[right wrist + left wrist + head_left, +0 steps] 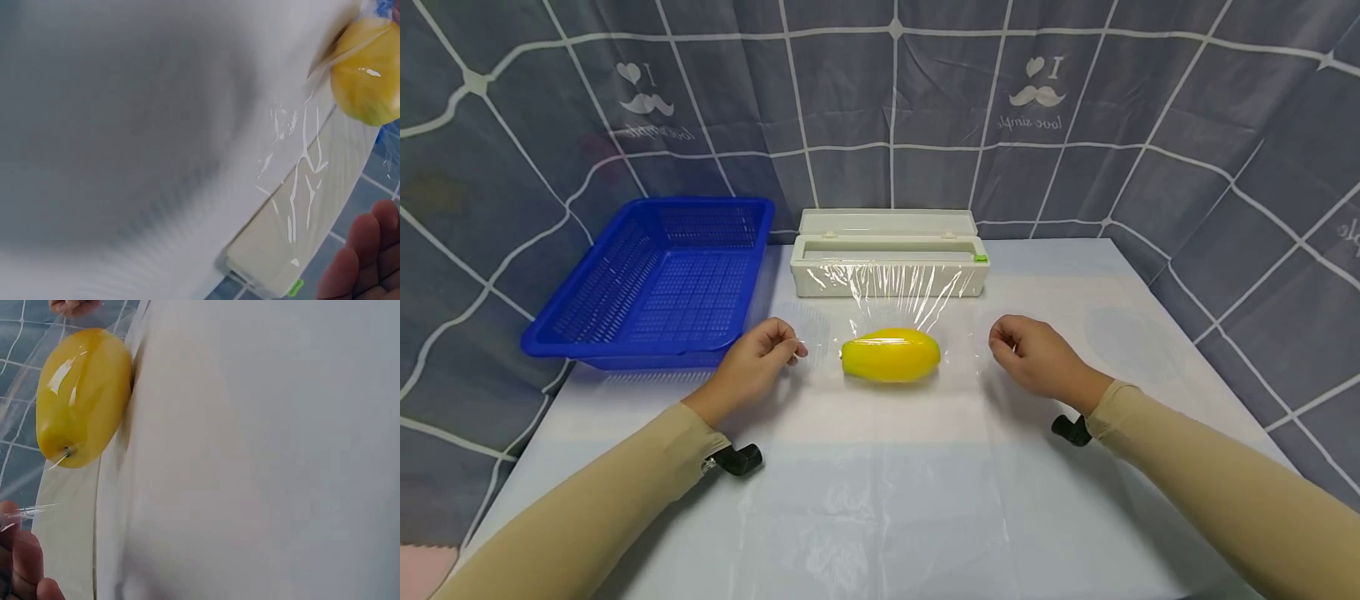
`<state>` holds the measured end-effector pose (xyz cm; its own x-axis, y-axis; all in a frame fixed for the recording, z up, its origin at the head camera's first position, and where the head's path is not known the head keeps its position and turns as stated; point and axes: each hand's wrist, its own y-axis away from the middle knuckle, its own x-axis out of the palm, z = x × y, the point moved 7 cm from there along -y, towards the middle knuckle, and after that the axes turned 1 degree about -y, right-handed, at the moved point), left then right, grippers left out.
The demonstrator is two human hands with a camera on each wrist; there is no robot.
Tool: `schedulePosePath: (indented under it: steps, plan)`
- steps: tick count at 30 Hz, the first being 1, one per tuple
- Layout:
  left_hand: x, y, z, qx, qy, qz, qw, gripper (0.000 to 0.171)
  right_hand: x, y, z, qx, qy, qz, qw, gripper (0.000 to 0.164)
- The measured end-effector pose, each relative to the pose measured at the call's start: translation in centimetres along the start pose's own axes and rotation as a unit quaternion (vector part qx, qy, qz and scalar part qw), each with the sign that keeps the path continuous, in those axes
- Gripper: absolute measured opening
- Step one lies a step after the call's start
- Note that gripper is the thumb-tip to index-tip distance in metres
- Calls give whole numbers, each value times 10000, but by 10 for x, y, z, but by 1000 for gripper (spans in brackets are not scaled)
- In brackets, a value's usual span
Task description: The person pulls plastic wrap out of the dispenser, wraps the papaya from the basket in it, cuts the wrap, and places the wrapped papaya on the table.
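Note:
A yellow papaya-like fruit (891, 356) lies on the white table, greener at its left end. Clear plastic wrap (917, 312) stretches from the white wrap dispenser (887, 279) over the fruit, with shiny creases. Left of the fruit, my left hand (752, 358) pinches one corner of the wrap; the left wrist view has the film bunched at the fingertips (28, 553). My right hand (1037, 357) is on the other side, fingers curled, thumb against them at the opposite edge of the film. The right wrist view shows its fingers (362, 250) beside the creased wrap.
A blue plastic basket (752, 275) stands at the back left, close to my left hand. The dispenser's lid (887, 222) is raised, and a green piece (981, 258) sits at its right end. A grey checked curtain (850, 100) hangs behind the table (880, 517).

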<state>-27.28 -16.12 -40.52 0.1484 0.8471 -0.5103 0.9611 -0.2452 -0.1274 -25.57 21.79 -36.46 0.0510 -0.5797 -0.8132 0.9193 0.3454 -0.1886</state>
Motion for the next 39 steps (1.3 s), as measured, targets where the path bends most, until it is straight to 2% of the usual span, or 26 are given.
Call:
schedulePosePath:
  steps: [5, 10, 20, 33, 39]
  plan:
    - [4, -11, 4, -247, -70, -171, 9995, 13, 6, -14, -11, 308, 146, 215, 9992, 16]
    - [5, -18, 9, -555, -440, -268, 9971, 15, 13, -25, -23, 688, 192, 435, 9965, 18]
    - [8, -30, 15, -597, -1089, -141, 9922, 20, 25, -34, -33, 1167, 378, 742, 9897, 21]
    - [13, -37, 19, -703, -1590, 158, 9846, 18, 31, -38, -35, 1166, 728, 991, 9855, 20]
    - [15, -38, 18, -703, -1839, 312, 9799, 17, 36, -38, -34, 1035, 894, 1080, 9847, 20]
